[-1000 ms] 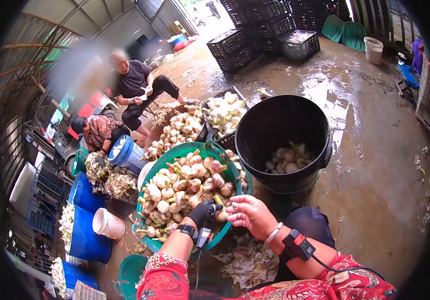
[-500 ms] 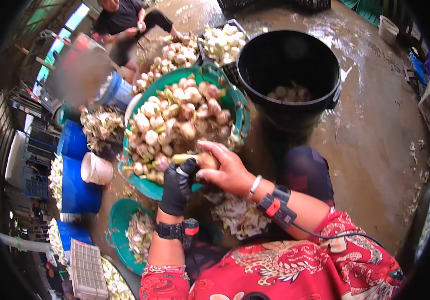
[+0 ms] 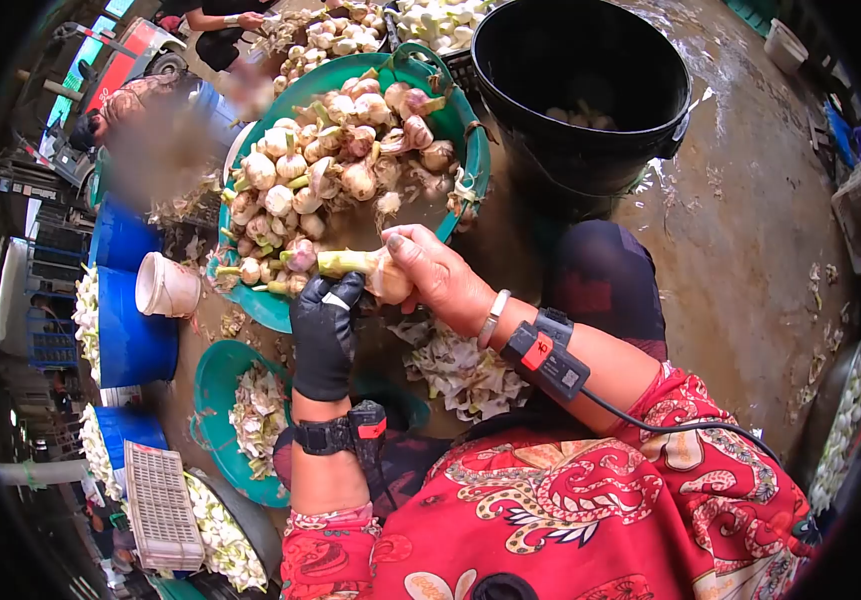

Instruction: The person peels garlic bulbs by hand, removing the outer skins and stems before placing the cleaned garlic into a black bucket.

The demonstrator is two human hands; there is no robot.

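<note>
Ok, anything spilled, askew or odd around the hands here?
Mostly loose mess: peeled husks lie scattered on the wet floor below the hands rather than in the small green basin. The gloved left hand and bare right hand grip one garlic bulb normally.

One second ago the gloved left hand (image 3: 325, 335) and the bare right hand (image 3: 435, 275) reached into the green basin (image 3: 455, 200), with nothing held. Now both hands are drawn back from the pile, and a garlic bulb (image 3: 385, 280) sits between the right fingers, its green stem (image 3: 342, 262) just above the left fingertips.
</note>
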